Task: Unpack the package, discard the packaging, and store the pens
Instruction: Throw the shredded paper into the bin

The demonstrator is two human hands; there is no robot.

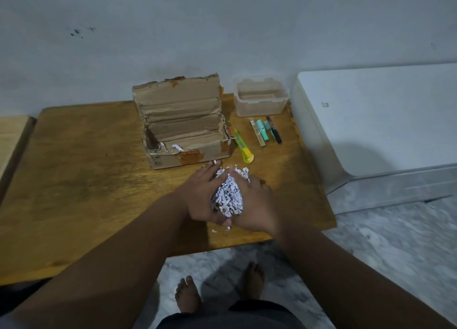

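Observation:
A heap of white shredded paper [228,195] lies cupped between my left hand [200,197] and my right hand [257,202], just above the wooden table [86,180]. Both hands press in on it from either side. Behind them stands the torn cardboard box [184,123], lid open, with a few paper shreds left inside. To its right several pens [268,131] lie side by side: teal ones, a dark one and a beige one. A clear plastic container [261,98] stands open behind the pens.
A yellow-green utility knife [243,145] lies between the box and the pens. A white appliance [376,121] sits right of the table. A second wooden surface [12,136] is at the left. Paper scraps lie on the marble floor [395,242] by my bare feet.

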